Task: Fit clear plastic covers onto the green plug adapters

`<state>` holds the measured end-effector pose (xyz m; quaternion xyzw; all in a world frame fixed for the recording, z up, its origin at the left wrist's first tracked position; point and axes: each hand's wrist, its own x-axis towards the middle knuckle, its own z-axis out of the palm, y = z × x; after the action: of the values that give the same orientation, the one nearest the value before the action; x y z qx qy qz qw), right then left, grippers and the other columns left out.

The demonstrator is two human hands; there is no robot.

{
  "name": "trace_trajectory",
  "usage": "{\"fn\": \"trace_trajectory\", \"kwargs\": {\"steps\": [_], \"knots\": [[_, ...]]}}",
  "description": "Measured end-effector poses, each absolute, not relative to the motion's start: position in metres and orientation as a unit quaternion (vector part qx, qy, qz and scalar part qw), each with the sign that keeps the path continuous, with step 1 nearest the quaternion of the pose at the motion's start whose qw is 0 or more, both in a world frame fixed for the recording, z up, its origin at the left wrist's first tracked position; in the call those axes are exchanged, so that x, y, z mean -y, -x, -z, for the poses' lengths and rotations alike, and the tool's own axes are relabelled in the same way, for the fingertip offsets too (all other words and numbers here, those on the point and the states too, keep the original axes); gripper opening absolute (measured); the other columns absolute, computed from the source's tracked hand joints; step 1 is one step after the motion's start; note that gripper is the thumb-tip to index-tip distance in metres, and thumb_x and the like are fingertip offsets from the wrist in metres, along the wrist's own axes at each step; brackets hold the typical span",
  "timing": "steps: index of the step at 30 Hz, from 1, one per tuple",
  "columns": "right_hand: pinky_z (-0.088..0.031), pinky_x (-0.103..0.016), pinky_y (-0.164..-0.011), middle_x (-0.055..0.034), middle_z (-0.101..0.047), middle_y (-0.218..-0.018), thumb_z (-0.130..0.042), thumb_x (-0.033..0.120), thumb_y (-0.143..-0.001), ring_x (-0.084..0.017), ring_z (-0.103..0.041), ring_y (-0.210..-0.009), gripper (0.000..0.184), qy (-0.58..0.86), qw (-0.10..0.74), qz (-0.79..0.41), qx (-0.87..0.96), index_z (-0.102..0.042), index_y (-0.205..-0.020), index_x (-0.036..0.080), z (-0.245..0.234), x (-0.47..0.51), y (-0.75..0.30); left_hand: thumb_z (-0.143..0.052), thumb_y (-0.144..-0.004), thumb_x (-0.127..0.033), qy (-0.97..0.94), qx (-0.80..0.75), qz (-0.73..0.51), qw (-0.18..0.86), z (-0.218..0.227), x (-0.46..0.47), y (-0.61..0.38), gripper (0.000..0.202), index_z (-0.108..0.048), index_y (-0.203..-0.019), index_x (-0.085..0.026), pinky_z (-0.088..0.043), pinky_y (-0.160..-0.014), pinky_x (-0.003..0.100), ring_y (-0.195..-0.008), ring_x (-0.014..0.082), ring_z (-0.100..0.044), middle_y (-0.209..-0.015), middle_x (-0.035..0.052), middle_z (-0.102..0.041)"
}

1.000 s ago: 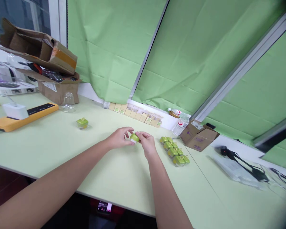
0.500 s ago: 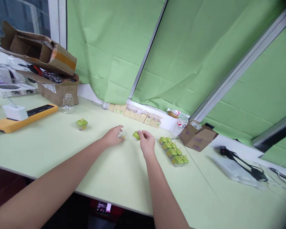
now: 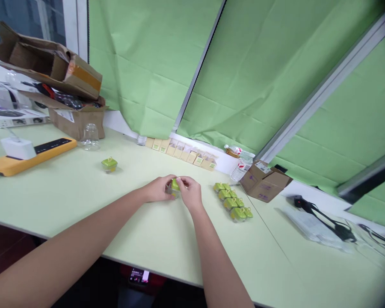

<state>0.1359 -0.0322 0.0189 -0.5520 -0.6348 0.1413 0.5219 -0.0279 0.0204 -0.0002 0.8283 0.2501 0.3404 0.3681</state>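
Note:
My left hand (image 3: 158, 189) and my right hand (image 3: 190, 193) meet over the pale green table (image 3: 83, 192), fingers pinched together round one small clear box with a green lid (image 3: 175, 185). The lid sits on the clear base between my fingertips. To the right lies a cluster of several like green-lidded boxes (image 3: 232, 201). One more green-lidded box (image 3: 109, 164) stands alone at the left.
An orange power strip (image 3: 32, 155) with a white adapter lies far left, beside a clear glass bottle (image 3: 90, 137) and open cardboard boxes (image 3: 51, 72). A row of small cartons (image 3: 182, 152) lines the back. A brown box (image 3: 265, 186), plastic bottles and black cables lie right.
Half a second ago my hands were apart, the left holding the clear base and the right the green lid. Now they have come back together with lid on base.

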Motion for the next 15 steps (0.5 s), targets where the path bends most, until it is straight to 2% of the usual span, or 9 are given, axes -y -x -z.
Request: {"fn": "trace_trajectory", "kwargs": {"steps": [4,9,15], "knots": [[-0.052,-0.029,-0.078,-0.0022,-0.075,-0.087,-0.058,0.038,-0.085,-0.017,-0.068,-0.080,0.023,0.555,0.506,-0.152,0.643,-0.075,-0.087,0.022,-0.0132,0.0314,-0.1312,-0.073,-0.065,-0.026,-0.826,-0.223,-0.343,0.388,-0.0023,-0.0176,0.0285,0.062,-0.054,-0.125,-0.024,-0.049,-0.071,0.028,-0.082,0.0181,-0.061,-0.104,0.0046,-0.066],[-0.053,-0.029,-0.080,-0.0028,-0.075,-0.090,-0.059,0.038,-0.086,-0.018,-0.068,-0.083,0.024,0.540,0.541,-0.152,0.626,-0.075,-0.090,0.021,-0.0143,0.0315,-0.1287,-0.073,-0.064,-0.028,-0.826,-0.248,-0.345,0.370,-0.0015,-0.0187,0.0282,0.059,-0.056,-0.121,-0.022,-0.048,-0.066,0.028,-0.075,0.0169,-0.059,-0.093,0.0032,-0.065],[-0.053,-0.030,-0.081,-0.0036,-0.075,-0.091,-0.060,0.038,-0.085,-0.018,-0.068,-0.084,0.023,0.538,0.548,-0.143,0.625,-0.075,-0.089,0.021,-0.0203,0.0329,-0.1301,-0.074,-0.064,-0.032,-0.833,-0.257,-0.344,0.348,0.0037,-0.0239,0.0272,0.057,-0.056,-0.117,-0.021,-0.047,-0.067,0.028,-0.076,0.0174,-0.058,-0.090,0.0023,-0.064]]}}
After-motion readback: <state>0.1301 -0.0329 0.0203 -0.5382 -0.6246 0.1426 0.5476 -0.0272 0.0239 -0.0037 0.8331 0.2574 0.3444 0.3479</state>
